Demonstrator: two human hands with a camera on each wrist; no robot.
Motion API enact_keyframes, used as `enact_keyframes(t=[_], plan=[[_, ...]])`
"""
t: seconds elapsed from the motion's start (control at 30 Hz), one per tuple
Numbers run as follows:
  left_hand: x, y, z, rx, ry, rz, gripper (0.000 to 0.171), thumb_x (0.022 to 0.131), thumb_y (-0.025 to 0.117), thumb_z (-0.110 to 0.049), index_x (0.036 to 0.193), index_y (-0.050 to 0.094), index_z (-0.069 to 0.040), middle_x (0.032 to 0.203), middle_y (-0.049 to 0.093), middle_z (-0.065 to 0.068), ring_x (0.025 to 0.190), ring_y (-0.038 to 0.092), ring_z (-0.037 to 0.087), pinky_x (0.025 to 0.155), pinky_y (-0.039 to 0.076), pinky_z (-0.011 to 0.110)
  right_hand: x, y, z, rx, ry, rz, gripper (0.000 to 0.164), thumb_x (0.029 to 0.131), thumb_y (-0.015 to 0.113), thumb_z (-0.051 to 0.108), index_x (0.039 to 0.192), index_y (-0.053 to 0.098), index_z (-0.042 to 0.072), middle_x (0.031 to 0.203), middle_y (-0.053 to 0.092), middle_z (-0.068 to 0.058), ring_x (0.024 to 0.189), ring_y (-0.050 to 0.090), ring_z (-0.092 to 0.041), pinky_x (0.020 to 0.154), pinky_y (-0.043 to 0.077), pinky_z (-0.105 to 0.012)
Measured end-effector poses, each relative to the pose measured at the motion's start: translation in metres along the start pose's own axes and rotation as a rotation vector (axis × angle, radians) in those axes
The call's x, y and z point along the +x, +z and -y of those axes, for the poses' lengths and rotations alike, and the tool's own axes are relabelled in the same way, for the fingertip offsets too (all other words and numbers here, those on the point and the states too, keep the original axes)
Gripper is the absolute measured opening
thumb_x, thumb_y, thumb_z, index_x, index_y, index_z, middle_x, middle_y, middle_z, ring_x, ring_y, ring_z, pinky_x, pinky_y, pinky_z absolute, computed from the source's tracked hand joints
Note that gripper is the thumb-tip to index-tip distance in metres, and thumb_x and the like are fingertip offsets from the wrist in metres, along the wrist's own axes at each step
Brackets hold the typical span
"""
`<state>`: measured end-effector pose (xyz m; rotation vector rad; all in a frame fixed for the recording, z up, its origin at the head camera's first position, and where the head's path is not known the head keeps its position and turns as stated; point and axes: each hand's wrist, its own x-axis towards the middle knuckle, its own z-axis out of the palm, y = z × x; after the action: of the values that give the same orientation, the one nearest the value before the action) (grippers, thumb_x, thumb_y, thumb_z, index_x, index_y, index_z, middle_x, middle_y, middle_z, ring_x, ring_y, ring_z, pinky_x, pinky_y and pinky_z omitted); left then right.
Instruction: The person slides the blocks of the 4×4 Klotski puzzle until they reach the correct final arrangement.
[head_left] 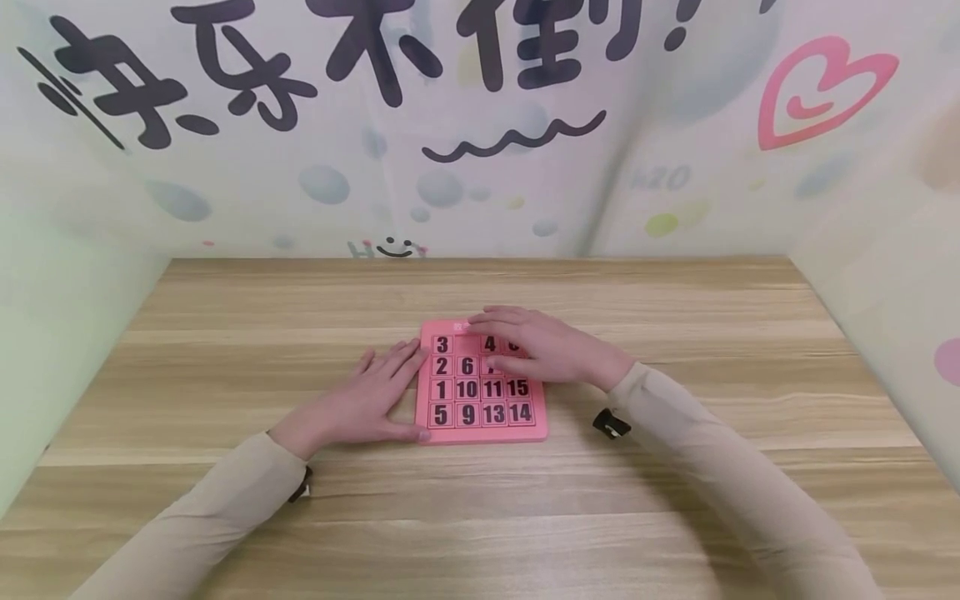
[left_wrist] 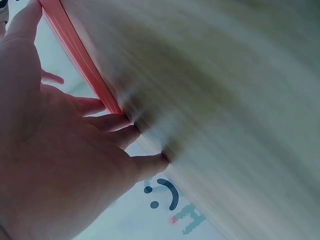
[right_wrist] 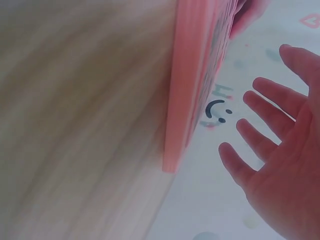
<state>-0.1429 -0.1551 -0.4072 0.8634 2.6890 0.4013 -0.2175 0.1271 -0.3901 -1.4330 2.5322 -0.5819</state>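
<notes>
A pink number slide puzzle (head_left: 482,435) lies flat on the wooden table in the head view, its black-numbered tiles facing up. In its top row, a tile-free slot shows between the 3 and the 4. My left hand (head_left: 356,406) rests against the puzzle's left side, fingers extended along the edge and thumb at the near left corner. Over the upper right part is my right hand (head_left: 551,346), which hides some tiles there. Its fingers (right_wrist: 270,112) are spread and apart from the puzzle's surface in the right wrist view. Neither hand grips anything.
The wooden table (head_left: 480,517) runs back to a white wall (head_left: 300,200) with dark lettering, coloured dots and a pink heart. Pale side walls stand at left and right. Small black objects (head_left: 611,423) show beneath the beige sleeves (head_left: 705,442).
</notes>
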Motion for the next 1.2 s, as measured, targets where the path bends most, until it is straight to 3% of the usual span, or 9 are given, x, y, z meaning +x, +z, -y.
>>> enact_keyframes(t=[0.43, 0.73, 1.2], plan=[[-0.001, 0.002, 0.002, -0.006, 0.008, -0.013, 0.107, 0.083, 0.062, -0.064, 0.153, 0.015, 0.002, 0.158, 0.009, 0.022, 0.144, 0.011, 0.039, 0.111, 0.007, 0.063, 0.021, 0.002, 0.008, -0.016, -0.041, 0.025, 0.053, 0.099, 0.053, 0.031, 0.144, 0.045, 0.005, 0.15, 0.039, -0.01, 0.141, 0.027, -0.029, 0.115, 0.02, -0.043], [0.0, 0.002, 0.003, -0.016, 0.004, -0.003, 0.107, 0.083, 0.061, -0.065, 0.153, 0.015, 0.002, 0.159, 0.008, 0.02, 0.144, 0.009, 0.037, 0.112, 0.006, 0.062, 0.029, 0.015, 0.013, -0.148, -0.008, 0.177, 0.055, 0.101, 0.046, 0.038, 0.148, 0.04, 0.012, 0.152, 0.036, -0.003, 0.143, 0.022, -0.027, 0.114, 0.019, -0.051], [0.0, 0.002, 0.002, -0.026, -0.007, 0.004, 0.107, 0.083, 0.062, -0.064, 0.153, 0.015, 0.001, 0.159, 0.008, 0.019, 0.145, 0.008, 0.036, 0.112, 0.005, 0.061, 0.032, 0.02, 0.014, -0.183, 0.002, 0.196, 0.056, 0.101, 0.045, 0.043, 0.15, 0.037, 0.019, 0.153, 0.034, -0.004, 0.144, 0.02, -0.029, 0.115, 0.014, -0.051]])
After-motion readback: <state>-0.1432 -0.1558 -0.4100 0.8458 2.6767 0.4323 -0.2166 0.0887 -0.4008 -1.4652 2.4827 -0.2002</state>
